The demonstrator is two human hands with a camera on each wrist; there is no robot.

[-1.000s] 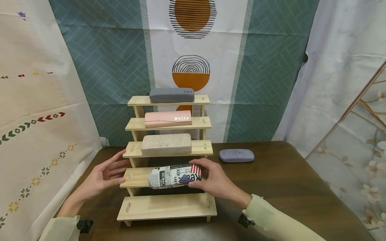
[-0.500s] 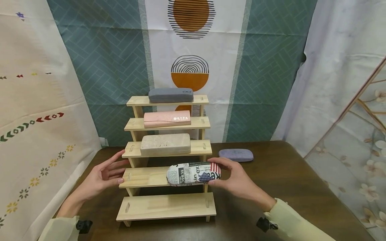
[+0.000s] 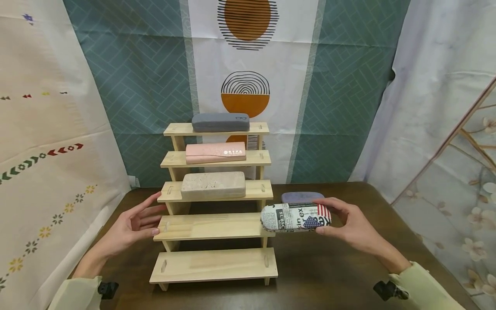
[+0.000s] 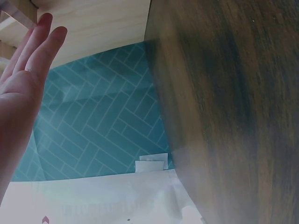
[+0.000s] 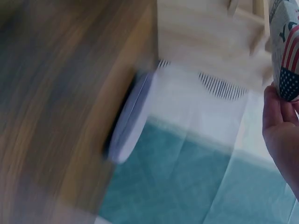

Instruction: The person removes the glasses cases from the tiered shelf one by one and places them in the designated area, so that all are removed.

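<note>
My right hand (image 3: 354, 224) pinches one end of a newspaper-print glasses case (image 3: 296, 217) with a flag patch, thumb below and fingers on top. The case hangs level in the air just off the right end of the wooden tiered rack (image 3: 213, 267). In the right wrist view the flag end of the case (image 5: 289, 60) shows at the fingertips. My left hand (image 3: 129, 226) is at the rack's left side, fingers relaxed and fingertips right at the ends of two tiers. A purple glasses case (image 3: 300, 197) lies on the table, partly hidden behind the held case.
Upper tiers bear a grey-blue case (image 3: 221, 122), a pink case (image 3: 215, 153) and a beige stone-look case (image 3: 213, 185), one per tier. The dark wooden table (image 3: 348, 267) extends to the right. Patterned cloths (image 3: 345, 94) hang behind and at both sides.
My right hand has carried the newspaper-print case rightward, from in front of the second-lowest tier to beyond the rack's right end. My left hand stays in place.
</note>
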